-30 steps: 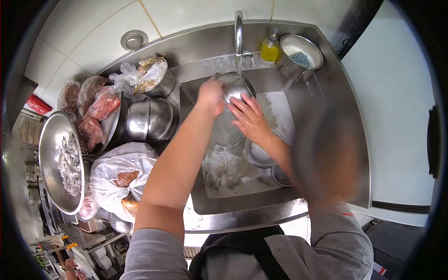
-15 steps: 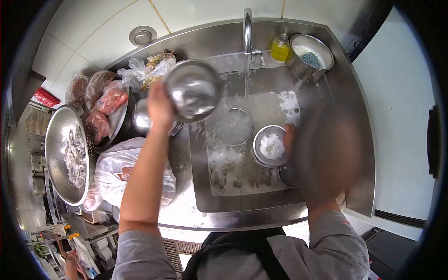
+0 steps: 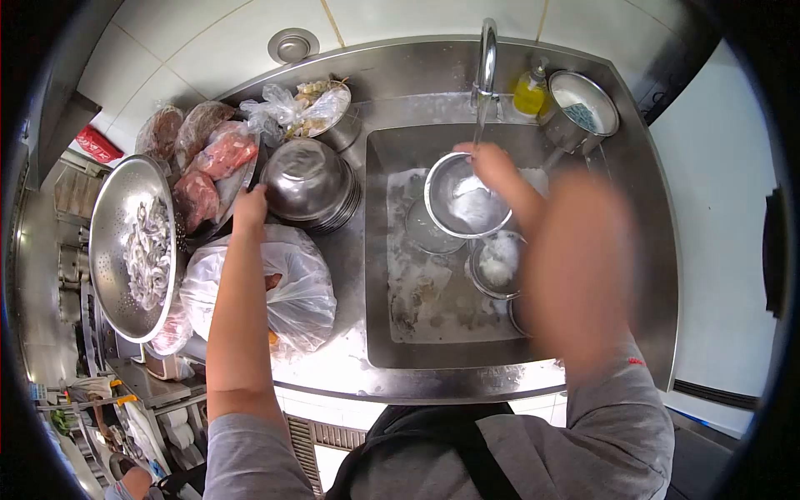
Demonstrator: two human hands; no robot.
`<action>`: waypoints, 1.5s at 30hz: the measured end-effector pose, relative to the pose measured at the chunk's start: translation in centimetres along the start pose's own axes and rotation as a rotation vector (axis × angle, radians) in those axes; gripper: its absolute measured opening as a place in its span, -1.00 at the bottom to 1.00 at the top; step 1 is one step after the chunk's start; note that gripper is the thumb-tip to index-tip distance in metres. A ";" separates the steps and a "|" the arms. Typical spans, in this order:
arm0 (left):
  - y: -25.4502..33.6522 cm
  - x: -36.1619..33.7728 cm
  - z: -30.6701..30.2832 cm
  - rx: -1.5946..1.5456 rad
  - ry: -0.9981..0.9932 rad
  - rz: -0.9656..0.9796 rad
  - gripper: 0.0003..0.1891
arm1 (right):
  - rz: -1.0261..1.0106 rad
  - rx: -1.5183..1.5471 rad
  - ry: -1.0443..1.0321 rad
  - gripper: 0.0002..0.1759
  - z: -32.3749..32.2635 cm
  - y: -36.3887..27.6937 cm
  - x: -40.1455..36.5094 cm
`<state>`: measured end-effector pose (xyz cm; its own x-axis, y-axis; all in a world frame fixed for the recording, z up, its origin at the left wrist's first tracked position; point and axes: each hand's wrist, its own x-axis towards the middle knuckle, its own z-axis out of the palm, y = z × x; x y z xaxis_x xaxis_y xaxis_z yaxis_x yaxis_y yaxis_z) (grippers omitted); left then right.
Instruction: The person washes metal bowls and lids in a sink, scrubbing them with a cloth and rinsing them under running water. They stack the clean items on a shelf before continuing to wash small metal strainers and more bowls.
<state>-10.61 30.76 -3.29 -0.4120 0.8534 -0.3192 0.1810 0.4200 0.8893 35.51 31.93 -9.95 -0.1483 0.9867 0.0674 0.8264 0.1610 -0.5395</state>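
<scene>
Here, white tiles (image 3: pixel 225 58) back sink (image 3: pixel 433 357) and held bowl (image 3: pixel 447 190).

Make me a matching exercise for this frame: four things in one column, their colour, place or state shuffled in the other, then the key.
Things:
1. Right hand
2. Pump bottle
3. Colander
4. Stacked bowls

Descriptions:
A. Upside down, left of the sink
B. Yellow
C. Holding pale grey pieces
D. At the rim of a sudsy bowl

Right pairs: 1-D, 2-B, 3-C, 4-A.
</scene>
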 end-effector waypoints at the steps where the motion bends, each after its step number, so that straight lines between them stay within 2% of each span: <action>1: -1.0 0.9 0.3 0.147 0.058 0.183 -0.43 | 0.006 0.003 0.003 -0.57 -0.3 -0.7 1.3; 2: -1.5 1.4 0.6 0.292 0.111 0.367 -0.38 | 0.049 -0.078 -0.160 -0.58 -0.8 -1.3 2.4; 3: -0.5 0.8 0.9 0.294 0.103 0.368 -0.38 | 0.091 -0.160 -0.325 -0.59 -1.3 -1.7 3.1; 5: 2.4 -1.4 1.9 0.564 -0.009 0.203 -0.16 | 0.027 -0.207 -0.394 -0.60 -2.2 -1.9 4.2; 6: 1.8 -1.4 3.0 0.650 0.088 0.265 0.03 | -0.048 -0.254 -0.465 -0.61 -2.5 -2.0 4.5; 7: 2.3 -2.3 3.7 0.648 0.090 0.262 0.03 | -0.051 -0.255 -0.467 -0.61 -3.1 -2.4 4.5; 9: 3.1 -3.5 4.1 0.834 0.165 0.225 0.14 | -0.150 -0.127 -0.424 -0.61 -4.8 -3.0 4.1; 10: 2.4 -2.8 4.0 0.793 0.210 0.276 0.04 | -0.164 -0.088 -0.356 -0.60 -5.6 -3.3 3.5; 11: 1.8 -2.1 3.5 0.792 0.209 0.275 0.04 | -0.164 -0.089 -0.357 -0.60 -6.3 -3.7 2.3; 13: 1.1 -0.9 2.2 0.597 0.241 0.309 -0.09 | -0.316 0.147 0.079 -0.66 -6.8 -3.5 0.1; 14: 0.9 0.1 1.7 0.525 0.173 0.348 -0.20 | -0.326 0.144 0.076 -0.66 -6.6 -3.5 -1.2; 15: 0.7 0.8 1.5 0.519 0.179 0.343 -0.20 | -0.323 0.200 0.317 -0.68 -6.1 -3.2 -2.6; 16: 0.6 1.4 1.3 0.478 0.078 0.298 -0.20 | -0.317 0.257 0.556 -0.71 -5.4 -2.6 -3.2; 17: 0.5 2.0 1.1 0.437 -0.022 0.254 -0.21 | -0.327 0.259 0.549 -0.71 -4.2 -1.6 -3.2; 19: 0.8 1.5 1.3 0.363 -0.049 0.240 -0.16 | -0.267 0.247 0.919 -0.76 -1.2 -0.1 -2.7; 20: 1.3 0.0 2.2 0.356 0.019 0.221 -0.11 | -0.206 0.342 0.924 -0.76 -0.1 -0.1 -2.7; 22: 0.9 0.0 2.8 0.371 0.140 0.236 0.04 | -0.240 0.279 0.906 -0.76 0.5 -1.2 -1.8; 24: 0.8 -0.3 2.8 0.387 0.124 0.258 0.04 | -0.260 0.208 0.891 -0.75 0.1 -1.5 -1.6; 26: 0.8 -0.8 3.0 0.398 0.107 0.280 0.03 | -0.198 -0.162 0.539 -0.68 -1.0 -1.5 -1.7; 29: 0.8 -0.9 3.1 0.359 0.070 0.303 0.01 | -0.216 -0.353 0.468 -0.59 -3.9 -2.2 -2.8; 30: 1.0 -1.1 3.1 0.366 0.082 0.295 0.01 | -0.141 -0.372 0.375 -0.56 -5.8 -3.8 -3.7; 31: 0.8 -1.1 3.0 0.372 0.096 0.285 0.00 | -0.153 -0.374 0.370 -0.56 -6.1 -3.2 -3.5; 33: 0.6 -0.7 2.9 0.368 0.108 0.278 0.00 | -0.098 -0.093 0.389 -0.56 -6.9 -1.2 -3.3; 34: 0.5 -0.5 2.9 0.327 0.096 0.248 0.01 | -0.104 -0.096 0.383 -0.56 -7.8 -2.9 -3.6; 36: 0.5 -0.3 3.0 0.222 0.046 0.189 0.03 | -0.033 -0.491 0.301 -0.58 -10.0 -6.0 -4.5; 37: 0.4 -0.3 2.9 0.217 0.046 0.189 0.03 | -0.035 -0.495 0.303 -0.58 -9.6 -6.5 -4.3; 39: 0.6 -0.6 2.9 0.162 -0.029 0.149 0.03 | -0.151 -0.426 0.473 -0.60 -7.9 -6.5 -3.3; 40: 0.6 -0.6 2.9 0.157 -0.026 0.151 0.03 | -0.157 -0.428 0.475 -0.60 -6.8 -5.9 -2.7; 42: 0.5 -0.4 2.7 0.191 -0.036 0.179 0.04 | -0.473 -0.284 0.634 -0.71 -5.3 -5.0 -1.6; 43: 0.4 -0.4 2.7 0.187 -0.031 0.181 0.04 | -0.480 -0.283 0.636 -0.71 -5.2 -4.7 -1.4; 45: 0.4 -0.5 2.7 0.218 -0.063 0.181 0.04 | -0.470 -0.485 0.780 -0.84 -5.3 -4.4 -1.5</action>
<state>-7.91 31.35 -3.68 -0.3001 0.9353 -0.1875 0.4373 0.3096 0.8443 34.97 29.89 -3.22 -0.2622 0.5346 0.8034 0.9319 0.3565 0.0668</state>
